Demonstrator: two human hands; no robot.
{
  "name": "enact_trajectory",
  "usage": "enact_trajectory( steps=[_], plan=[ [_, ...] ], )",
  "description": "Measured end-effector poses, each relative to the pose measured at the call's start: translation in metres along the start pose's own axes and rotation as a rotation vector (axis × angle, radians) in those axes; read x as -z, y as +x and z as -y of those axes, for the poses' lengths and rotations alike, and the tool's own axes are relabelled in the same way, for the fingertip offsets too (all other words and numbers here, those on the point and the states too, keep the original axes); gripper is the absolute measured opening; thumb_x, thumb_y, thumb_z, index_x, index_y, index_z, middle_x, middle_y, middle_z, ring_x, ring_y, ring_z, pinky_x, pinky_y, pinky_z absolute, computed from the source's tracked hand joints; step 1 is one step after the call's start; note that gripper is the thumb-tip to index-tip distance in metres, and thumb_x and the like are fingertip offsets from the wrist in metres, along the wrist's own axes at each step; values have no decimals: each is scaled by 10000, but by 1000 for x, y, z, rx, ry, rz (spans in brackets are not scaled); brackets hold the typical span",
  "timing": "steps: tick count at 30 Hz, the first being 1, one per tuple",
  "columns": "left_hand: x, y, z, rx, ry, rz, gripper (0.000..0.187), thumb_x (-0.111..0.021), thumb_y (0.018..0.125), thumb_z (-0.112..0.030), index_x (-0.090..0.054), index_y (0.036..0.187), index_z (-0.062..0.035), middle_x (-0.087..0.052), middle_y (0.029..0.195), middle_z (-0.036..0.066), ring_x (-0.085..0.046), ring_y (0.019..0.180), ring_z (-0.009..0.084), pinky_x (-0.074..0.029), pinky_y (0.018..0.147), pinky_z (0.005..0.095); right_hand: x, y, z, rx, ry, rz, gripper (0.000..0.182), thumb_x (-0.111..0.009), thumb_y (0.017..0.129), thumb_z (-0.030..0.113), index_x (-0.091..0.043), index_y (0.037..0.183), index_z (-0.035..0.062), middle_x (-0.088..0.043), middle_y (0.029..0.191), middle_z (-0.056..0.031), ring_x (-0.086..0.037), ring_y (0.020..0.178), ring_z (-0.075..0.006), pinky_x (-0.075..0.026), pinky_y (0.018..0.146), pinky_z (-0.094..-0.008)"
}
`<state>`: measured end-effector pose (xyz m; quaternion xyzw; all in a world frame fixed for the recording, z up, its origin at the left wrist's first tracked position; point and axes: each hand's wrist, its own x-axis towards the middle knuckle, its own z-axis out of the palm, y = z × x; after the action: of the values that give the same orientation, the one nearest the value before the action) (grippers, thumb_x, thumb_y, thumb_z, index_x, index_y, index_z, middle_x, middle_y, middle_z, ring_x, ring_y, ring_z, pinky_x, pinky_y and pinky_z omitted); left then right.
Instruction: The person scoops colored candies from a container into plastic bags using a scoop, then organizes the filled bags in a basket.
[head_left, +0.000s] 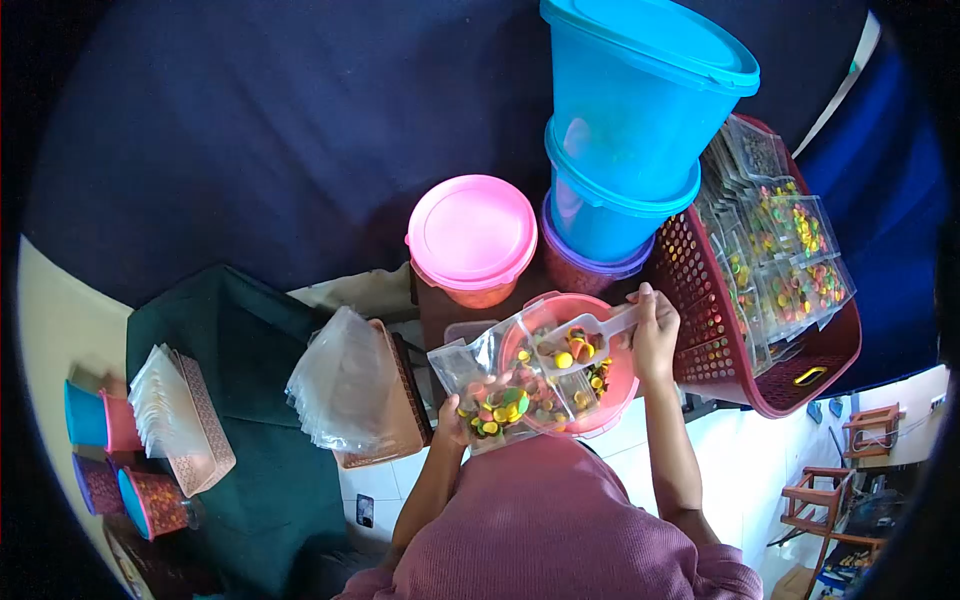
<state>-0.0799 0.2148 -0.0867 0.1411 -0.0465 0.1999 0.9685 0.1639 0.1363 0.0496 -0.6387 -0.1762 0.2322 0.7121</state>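
Note:
My left hand (455, 422) grips the lower left edge of a clear plastic bag (478, 362), which holds small round pieces (500, 410) in yellow, green, red and dark brown. In my right hand (654, 335) is the handle of a whitish scoop (617, 323). Its bowl carries several of the same pieces and overlaps the bag's right part in this view. Underneath, partly hidden by bag and scoop, stands an uncovered pink tub (622, 395) with more pieces inside.
Behind stands a lidded pink tub (472, 235), beside stacked blue tubs (640, 110). A dark red basket (745, 385) at right holds many filled bags (800, 260). At left, flat clear bags (345, 385) lie over a brown basket (405, 440). A phone (365, 511) lies lower left.

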Motion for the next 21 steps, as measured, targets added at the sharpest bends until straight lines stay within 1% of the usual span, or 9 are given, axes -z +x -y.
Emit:
enact_trajectory(
  steps=[2,6,10,12,13,16,18,19,21],
  plan=[
    [19,-5,5,-12,0,-69,640,-488,749,-444,-345,1195,-8,-195,1308,205,-304,1149,333,-320,887,481,-2,0,-1,-2,27,41,266,-404,864,263,-447,757,23,-571,601,-103,-422,335,-80,-297,300,-185],
    [-3,3,11,-99,74,-226,685,-477,751,-446,-311,1196,47,-262,1279,206,-316,1146,321,-308,918,427,-5,1,3,36,54,119,259,-383,873,256,-440,782,19,-572,611,-105,-427,347,-78,-311,318,-182],
    [-17,10,16,-79,190,-228,720,-414,755,-540,-290,1231,-15,-207,1318,153,-324,1144,327,-324,905,453,-9,1,6,55,-5,198,261,-372,877,254,-436,793,16,-553,594,-85,-425,349,-75,-309,323,-181],
    [-26,17,20,-129,7,-268,636,-453,769,-427,-333,1190,35,-366,1208,201,-393,1092,304,-321,911,434,-9,2,5,-15,-31,252,255,-375,876,249,-438,799,14,-519,557,-55,-427,355,-75,-311,328,-180],
    [-23,17,20,-134,6,-267,636,-453,769,-427,-333,1190,35,-366,1208,201,-393,1092,304,-321,911,434,-9,2,5,-49,-38,281,253,-376,875,247,-439,801,14,-508,546,-46,-427,357,-75,-313,330,-181],
    [-18,18,14,-74,90,-388,586,-444,785,-383,-332,1194,22,-436,1137,188,-479,995,286,-394,845,418,2,15,-18,-96,-73,312,270,-382,872,261,-472,785,22,-480,526,-22,-399,368,-67,-303,352,-188],
    [-25,20,10,-5,143,-437,484,-451,796,-320,-372,1160,-11,-494,1051,164,-535,893,270,-448,773,396,7,16,-21,-166,-85,300,285,-404,863,265,-502,749,23,-433,507,11,-368,393,-56,-294,378,-181],
    [-29,21,10,-14,144,-441,484,-451,796,-320,-372,1160,-11,-494,1051,164,-535,893,270,-448,773,396,10,16,-26,-167,-85,309,285,-404,863,265,-502,749,23,-433,507,11,-368,393,-56,-294,378,-181],
    [-34,23,11,-48,148,-574,381,-471,796,-276,-419,1099,-51,-503,1026,153,-540,881,269,-458,757,394,15,17,-36,-186,-202,361,287,-422,851,290,-516,786,27,-407,508,28,-383,442,-56,-316,421,-190]
  ],
)
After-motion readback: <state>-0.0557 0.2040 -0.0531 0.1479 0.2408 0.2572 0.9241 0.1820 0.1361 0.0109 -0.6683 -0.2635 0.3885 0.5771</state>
